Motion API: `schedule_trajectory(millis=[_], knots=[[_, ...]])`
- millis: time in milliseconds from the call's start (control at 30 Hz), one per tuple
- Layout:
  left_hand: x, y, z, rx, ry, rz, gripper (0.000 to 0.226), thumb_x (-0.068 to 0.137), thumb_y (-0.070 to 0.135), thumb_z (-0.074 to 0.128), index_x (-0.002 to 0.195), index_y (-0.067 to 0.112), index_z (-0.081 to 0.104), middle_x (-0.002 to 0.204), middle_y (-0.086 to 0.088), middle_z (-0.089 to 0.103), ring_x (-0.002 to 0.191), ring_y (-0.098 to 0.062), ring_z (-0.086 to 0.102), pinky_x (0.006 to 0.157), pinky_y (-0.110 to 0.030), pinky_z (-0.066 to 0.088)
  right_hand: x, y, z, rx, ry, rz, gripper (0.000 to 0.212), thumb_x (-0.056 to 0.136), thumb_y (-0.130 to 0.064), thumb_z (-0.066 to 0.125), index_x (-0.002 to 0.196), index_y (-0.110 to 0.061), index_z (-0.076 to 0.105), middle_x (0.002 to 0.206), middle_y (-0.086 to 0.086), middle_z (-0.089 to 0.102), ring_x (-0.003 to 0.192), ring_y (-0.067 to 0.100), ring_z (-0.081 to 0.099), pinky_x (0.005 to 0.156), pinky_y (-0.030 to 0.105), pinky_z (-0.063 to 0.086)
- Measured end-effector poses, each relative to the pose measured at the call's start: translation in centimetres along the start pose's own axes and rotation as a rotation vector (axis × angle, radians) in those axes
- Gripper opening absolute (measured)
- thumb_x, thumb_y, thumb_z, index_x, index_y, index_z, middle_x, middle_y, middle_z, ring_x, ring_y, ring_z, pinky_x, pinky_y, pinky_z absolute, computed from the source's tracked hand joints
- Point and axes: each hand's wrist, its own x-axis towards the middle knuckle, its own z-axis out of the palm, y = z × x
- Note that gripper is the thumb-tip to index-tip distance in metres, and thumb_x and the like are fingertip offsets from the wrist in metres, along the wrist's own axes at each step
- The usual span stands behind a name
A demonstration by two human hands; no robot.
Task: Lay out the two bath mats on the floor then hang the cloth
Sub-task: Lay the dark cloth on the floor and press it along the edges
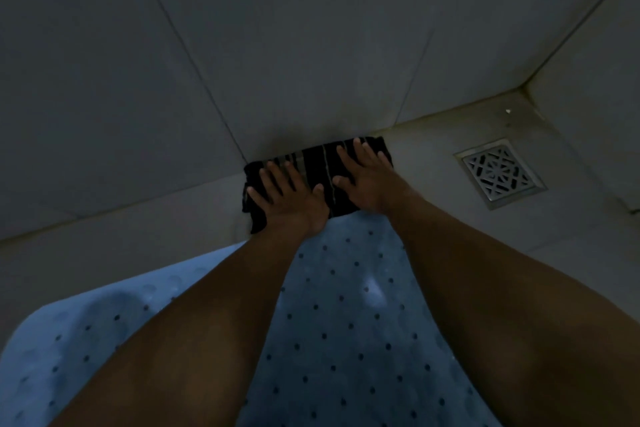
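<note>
Head view, dim light. Lower left to centre: blue mat, dotted with holes, lies flat on the tiled floor; likely rubbery, flexible and grippy. Centre, against the foot of the wall: dark striped cloth, folded or bunched, its near edge touching the mat's far edge. Left hand rests on the cloth's left part, fingers spread and flat, nothing pinched. Right hand lies likewise on the right part. Whether this item is the second mat or the cloth cannot be determined. Judged soft, light and limp; best taken by two corners. Right of centre: metal drain grate, well apart.
</note>
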Motion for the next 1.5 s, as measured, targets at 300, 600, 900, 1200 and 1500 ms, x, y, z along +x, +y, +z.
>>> schedule_trajectory(millis=[300,600,900,1200,1500], knots=[[0.4,6.5,0.5,0.063,-0.031,0.188,0.075,0.102,0.055,0.01,0.152,0.011,-0.024,0.157,-0.018,-0.035,0.145,-0.034,-0.031,0.114,-0.062,-0.018,-2.9,5.8,-1.7,0.066,0.009,0.183,0.07,0.104,-0.052,0.03,0.158,-0.027,-0.005,0.164,0.009,-0.016,0.152,0.021,-0.014,0.121,0.038,-0.008],[1.5,9.8,0.3,0.238,-0.058,0.401,0.075,0.102,0.057,0.011,0.151,0.015,-0.027,0.157,-0.013,-0.035,0.147,-0.029,-0.029,0.116,-0.058,-0.017,-5.2,8.3,-0.7,0.178,0.078,0.387,0.072,0.103,-0.05,0.031,0.158,-0.023,-0.006,0.164,0.014,-0.017,0.151,0.024,-0.016,0.12,0.042,-0.008],[2.9,13.4,-0.9,0.388,-0.073,0.732,0.075,0.103,0.056,0.019,0.156,0.019,-0.018,0.161,-0.007,-0.028,0.149,-0.026,-0.024,0.119,-0.055,-0.012,-9.3,9.4,0.4,0.328,0.145,0.58,0.073,0.105,-0.047,0.029,0.157,-0.017,-0.012,0.161,0.016,-0.025,0.149,0.027,-0.023,0.12,0.042,-0.012],[0.9,18.4,0.5,0.519,-0.073,0.912,0.08,0.1,0.062,0.021,0.157,0.02,-0.015,0.163,-0.005,-0.024,0.149,-0.027,-0.023,0.12,-0.055,-0.011,-14.2,11.7,2.5,0.289,0.248,0.701,0.068,0.106,-0.047,0.016,0.156,-0.012,-0.015,0.16,0.018,-0.024,0.149,0.029,-0.023,0.121,0.044,-0.011],[-1.0,20.6,2.2,0.578,-0.005,0.979,0.079,0.097,0.068,0.015,0.157,0.025,-0.014,0.164,-0.005,-0.022,0.15,-0.028,-0.021,0.117,-0.058,-0.013,-17.1,14.1,3.2,0.264,0.272,0.725,0.068,0.105,-0.049,0.015,0.157,-0.015,-0.012,0.163,0.014,-0.021,0.15,0.026,-0.021,0.122,0.041,-0.011]])
